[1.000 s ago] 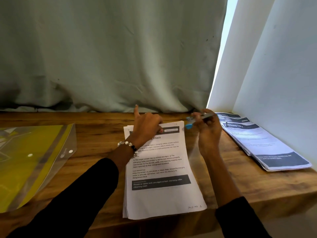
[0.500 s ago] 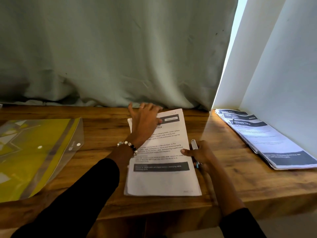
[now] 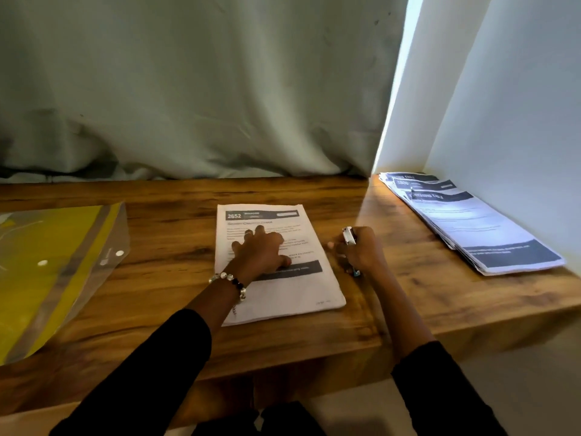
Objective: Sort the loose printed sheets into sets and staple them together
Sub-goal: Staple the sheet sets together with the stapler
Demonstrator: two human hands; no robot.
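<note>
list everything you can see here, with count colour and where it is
stack of printed sheets: one, white with dark bands, centre of table
fanned pile of sheets: one, white and dark, right, by the wall
plastic folder: one, clear over yellow, left
stapler: one, pale, blue at its end, in the right hand
table: one, brown wood
curtain: one, grey-green, behind the table
bracelet: one, beaded, left wrist
left hand: presses on the centre stack
right hand: grips the stapler, beside the stack

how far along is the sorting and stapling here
Apparently done: a fanned pile of sets lies by the right wall, though no staples are visible. In hand: the left hand rests on the centre stack, while the right hand grips a small stapler beside it. Left: that stack, and perhaps the plastic folder.
</note>
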